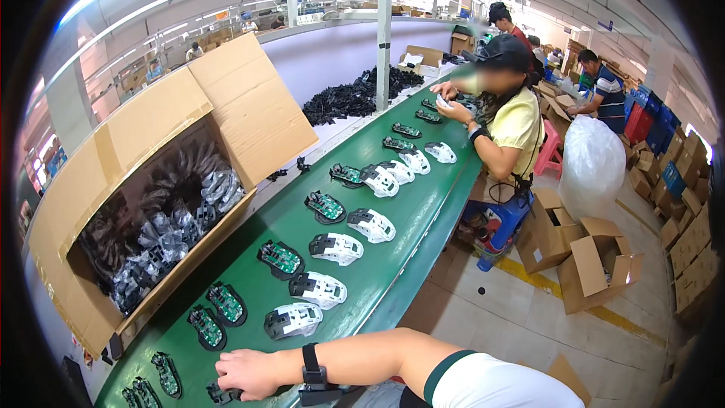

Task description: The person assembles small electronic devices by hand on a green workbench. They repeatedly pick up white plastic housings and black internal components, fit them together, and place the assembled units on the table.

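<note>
My right hand reaches across the green conveyor belt at the lower left, a black strap with a small device around its wrist. Its fingers curl down over a dark mouse base, which the hand and the picture's lower edge partly hide. Farther along stand several black mouse bases with green circuit boards. White-and-black mouse top shells form a second row beside them, nearer the belt's right edge. More bases lie left of my hand. My left hand does not show.
An open cardboard box with plastic-wrapped dark parts leans over the belt's left side. A co-worker in a yellow top handles a white shell farther up. Black parts are heaped behind a post. Open cartons stand on the floor.
</note>
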Tool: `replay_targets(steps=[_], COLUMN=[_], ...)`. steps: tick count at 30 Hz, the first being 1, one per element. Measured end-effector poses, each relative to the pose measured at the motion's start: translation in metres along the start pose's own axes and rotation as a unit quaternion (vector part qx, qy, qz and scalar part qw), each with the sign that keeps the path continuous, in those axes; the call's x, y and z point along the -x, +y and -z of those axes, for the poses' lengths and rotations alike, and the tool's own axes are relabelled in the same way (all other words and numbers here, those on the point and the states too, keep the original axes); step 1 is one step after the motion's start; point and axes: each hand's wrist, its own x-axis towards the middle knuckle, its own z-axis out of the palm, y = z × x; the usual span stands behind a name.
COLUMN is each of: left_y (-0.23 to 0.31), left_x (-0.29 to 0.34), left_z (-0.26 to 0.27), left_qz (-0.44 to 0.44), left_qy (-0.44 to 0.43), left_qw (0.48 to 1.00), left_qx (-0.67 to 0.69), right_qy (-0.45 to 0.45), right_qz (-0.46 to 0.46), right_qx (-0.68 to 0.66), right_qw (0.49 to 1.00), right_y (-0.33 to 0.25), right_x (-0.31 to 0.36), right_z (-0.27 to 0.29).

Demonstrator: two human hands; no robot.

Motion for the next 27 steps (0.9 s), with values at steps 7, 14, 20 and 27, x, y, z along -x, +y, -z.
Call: replay_targets(steps=[7,14,20,27], left_y=[0.002,0.011,-0.002,0.009], left_x=[0.001,-0.004,0.002,0.001], left_z=[-0.019,0.010,0.006,-0.014], left_qz=[0.019,-0.003,-0.006,0.051], left_qy=[-0.010,-0.022,0.028,-0.051], left_qw=[1.000,0.999,0.997,0.992], left_qx=[0.002,0.041,0.072,0.102], right_qy=[0.057,0.115,0.023,0.007], right_qz=[-0.014,-0.063,0.008,0.038], right_qx=[0.082,0.118,-0.164,0.000], right_qw=[0.995,0.984,0.986,0.999], right_y=[0.007,0.013,-0.014,-0.006], right_x=[-0.002,-0.006,-0.013,-0.008], right_z=[-0.011,0.001,-0.004,-0.021])
